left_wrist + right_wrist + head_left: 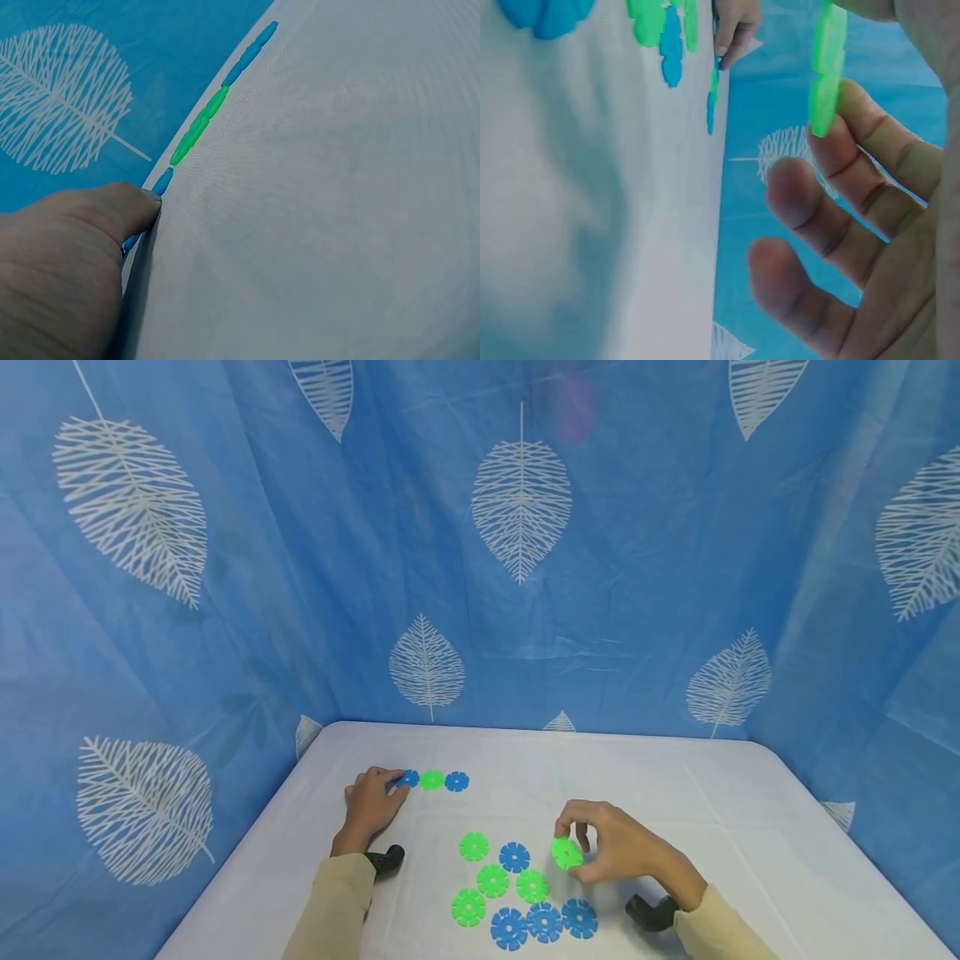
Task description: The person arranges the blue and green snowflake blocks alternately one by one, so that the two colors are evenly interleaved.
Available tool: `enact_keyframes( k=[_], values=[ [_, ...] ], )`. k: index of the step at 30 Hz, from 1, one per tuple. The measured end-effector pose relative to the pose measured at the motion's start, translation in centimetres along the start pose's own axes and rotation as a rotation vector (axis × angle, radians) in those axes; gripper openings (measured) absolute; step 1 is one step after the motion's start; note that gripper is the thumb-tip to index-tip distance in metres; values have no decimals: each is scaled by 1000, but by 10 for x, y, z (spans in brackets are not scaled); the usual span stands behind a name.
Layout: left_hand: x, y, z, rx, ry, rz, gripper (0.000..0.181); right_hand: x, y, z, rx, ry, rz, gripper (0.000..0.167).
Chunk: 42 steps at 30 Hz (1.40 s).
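- Head view, upper frame, as I look on: blue curtain (637, 585), printed with white leaves (521, 502).
- Head view, lower frame: one white table (675, 785).
- Head view, left of centre: left hand (375, 803), thumb and forefinger pinching the left blue disc (409, 779) of a row of three.
- Same row, rightward: middle green disc (432, 780), then right blue disc (457, 782), both flat on the table.
- Head view, lower right of centre: right hand (624, 847), bent thumb and finger grasping one held green disc (567, 853), tilted.
- Head view, bottom centre: loose green discs (492, 880), four; loose blue discs (543, 922), four; all flat, three of the blue side by side lowest.
- Head view, bottom: two beige sleeves (333, 902); beside them, black wrist pieces (386, 861).
- Left wrist view, lower left: thumb against the left blue disc; the row runs end to end toward upper centre. Forefinger hidden.
- Right wrist view, upper right: held green disc nearly edge-on, clear of the table, remaining fingers loosely spread.
- Right wrist view, upper centre: left hand at the row; loose discs at upper left, partly cropped.
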<state>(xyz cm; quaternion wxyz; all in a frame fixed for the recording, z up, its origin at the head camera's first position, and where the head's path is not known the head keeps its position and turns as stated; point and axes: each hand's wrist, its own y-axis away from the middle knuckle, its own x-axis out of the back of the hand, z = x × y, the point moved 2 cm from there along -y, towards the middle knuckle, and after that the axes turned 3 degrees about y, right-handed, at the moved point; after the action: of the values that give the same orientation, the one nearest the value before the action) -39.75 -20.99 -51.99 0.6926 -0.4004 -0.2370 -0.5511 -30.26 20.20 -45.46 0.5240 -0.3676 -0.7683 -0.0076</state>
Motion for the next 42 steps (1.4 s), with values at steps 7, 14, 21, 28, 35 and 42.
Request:
enact_keyframes(
  k=[7,14,21,28,35,42],
  values=[
    [1,1,0,-3,-6,-2,40,10,-18,-3,70,48,87,46],
    [3,1,3,7,-3,-8,40,15,-35,-7,110,101,120,48],
    [3,0,4,9,-17,-1,42,19,-62,5,121,24,185,45],
    [2,2,4,11,-1,-6,40,15,-81,29,45,15,241,41],
    [2,2,4,12,-8,-2,40,2,-92,41,-91,62,289,37],
    [3,2,5,25,-9,4,40,-16,-107,51,-181,-2,355,34]
  ],
)
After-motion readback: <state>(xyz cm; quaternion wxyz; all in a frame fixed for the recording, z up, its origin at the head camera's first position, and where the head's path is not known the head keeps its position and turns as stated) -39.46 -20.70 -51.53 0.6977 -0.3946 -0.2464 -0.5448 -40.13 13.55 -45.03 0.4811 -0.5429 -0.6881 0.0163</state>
